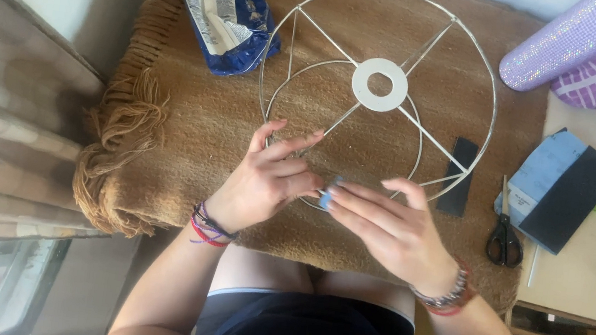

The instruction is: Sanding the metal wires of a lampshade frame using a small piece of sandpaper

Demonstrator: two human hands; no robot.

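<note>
On a brown fringed blanket (188, 121) spread ahead of the person's knees lies a round wire lampshade frame (378, 93), its spokes meeting at a white ring in the middle. Both hands work at the near edge of its inner ring. The left hand (265, 182) pinches the wire, fingers closed narrow about it, thumb and forefinger raised just above. The right hand (390, 231) meets it from the other side, its fingers pressed on a small blue piece (328, 194) held against the wire.

The step in hand looks to be fixing or wrapping that blue piece onto the ring. The next move would call for a steady hold on the wire by the left hand while the right draws the piece snug, without letting the light frame slide on the blanket.

To the right, on a pale tabletop (594, 271), sit a blue and black pad of sheets (563, 189), black-handled scissors (504, 235) and a glittery lilac roll (572, 39). A dark strip (458, 176) lies on the blanket at the frame's rim, and a crumpled blue packet (222, 13) lies at the upper left.

Most of the blue piece is hidden by the fingers, so whether it is tape, cloth or paper I cannot tell. The roll and the far tabletop are cut off by the picture's edge.
</note>
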